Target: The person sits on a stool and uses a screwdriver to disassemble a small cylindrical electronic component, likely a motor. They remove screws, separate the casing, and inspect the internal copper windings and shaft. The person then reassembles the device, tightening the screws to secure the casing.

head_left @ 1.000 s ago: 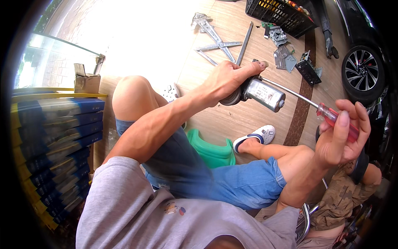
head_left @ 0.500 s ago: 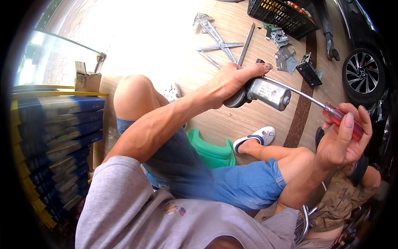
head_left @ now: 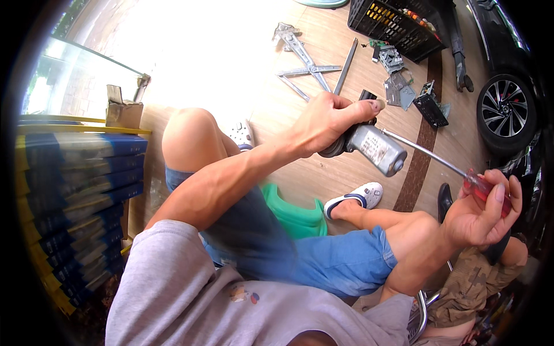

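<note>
My left hand is closed around a small electric motor with a silver metal can and a black housing. Its thumb lies along the top of the housing, and the palm hides much of the black part. In my right hand is a screwdriver with a clear red handle. The fingers wrap that handle, and the long steel shaft points left toward the motor. The tip ends close beside the motor's upper edge; whether it touches I cannot tell.
On the floor lie a metal scissor-arm window regulator, circuit boards and a black metal box. Behind them stands a black crate. A car wheel is at right, stacked blue boxes at left, a green stool below, another person's camouflage shorts lower right.
The screwdriver and my right hand have moved slightly down and right. The motor has shifted a little right and down in my left hand, turning slightly. The shaft tip now sits just off the housing.
</note>
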The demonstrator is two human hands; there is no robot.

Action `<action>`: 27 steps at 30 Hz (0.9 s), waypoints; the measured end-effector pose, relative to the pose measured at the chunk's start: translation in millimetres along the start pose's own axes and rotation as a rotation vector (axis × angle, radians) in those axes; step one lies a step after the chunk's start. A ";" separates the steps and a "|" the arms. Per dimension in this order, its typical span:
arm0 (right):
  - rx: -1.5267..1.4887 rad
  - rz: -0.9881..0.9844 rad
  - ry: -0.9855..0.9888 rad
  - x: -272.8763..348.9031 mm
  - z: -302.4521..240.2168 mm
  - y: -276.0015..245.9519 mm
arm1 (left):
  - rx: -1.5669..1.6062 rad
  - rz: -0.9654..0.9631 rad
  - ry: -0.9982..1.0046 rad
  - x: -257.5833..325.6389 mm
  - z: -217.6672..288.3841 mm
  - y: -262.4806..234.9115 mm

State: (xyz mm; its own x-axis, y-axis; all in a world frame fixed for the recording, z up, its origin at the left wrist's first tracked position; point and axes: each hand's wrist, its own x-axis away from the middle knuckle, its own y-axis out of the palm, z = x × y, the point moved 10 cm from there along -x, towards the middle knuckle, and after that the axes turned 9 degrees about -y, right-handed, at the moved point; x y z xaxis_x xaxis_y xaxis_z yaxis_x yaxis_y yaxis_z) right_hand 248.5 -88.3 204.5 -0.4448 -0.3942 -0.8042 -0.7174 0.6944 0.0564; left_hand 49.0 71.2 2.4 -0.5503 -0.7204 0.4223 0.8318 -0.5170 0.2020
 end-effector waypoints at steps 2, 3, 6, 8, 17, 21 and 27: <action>0.020 0.044 -0.043 -4.8 -6.2 -8.9 | -0.025 -0.009 0.057 0.4 6.8 5.2; 0.071 0.016 -0.133 -5.8 -14.3 -7.3 | -0.031 -0.013 0.064 2.9 8.3 5.4; 0.120 -0.010 -0.258 -3.9 -26.8 0.4 | -0.029 -0.060 0.049 3.5 4.3 7.8; 0.114 -0.041 -0.289 -1.0 -31.2 5.0 | -0.021 -0.104 0.029 4.5 1.1 11.6; 0.096 -0.153 -0.379 -1.8 -36.3 10.3 | 0.407 -0.178 -0.071 5.3 -2.8 22.7; 0.080 -0.146 -0.360 -0.5 -36.9 11.8 | 0.388 -0.190 -0.070 3.7 -4.0 23.9; 0.040 -0.163 -0.332 0.3 -33.0 12.8 | 0.279 -0.199 -0.074 6.4 -1.8 25.8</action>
State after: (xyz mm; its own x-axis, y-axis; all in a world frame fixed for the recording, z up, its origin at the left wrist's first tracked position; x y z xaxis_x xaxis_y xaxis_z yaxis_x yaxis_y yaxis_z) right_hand 221.5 -99.4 224.5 -0.1238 -0.2887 -0.9494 -0.7401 0.6641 -0.1055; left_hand 66.8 52.5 8.8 -0.7052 -0.5776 0.4111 0.7023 -0.4900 0.5163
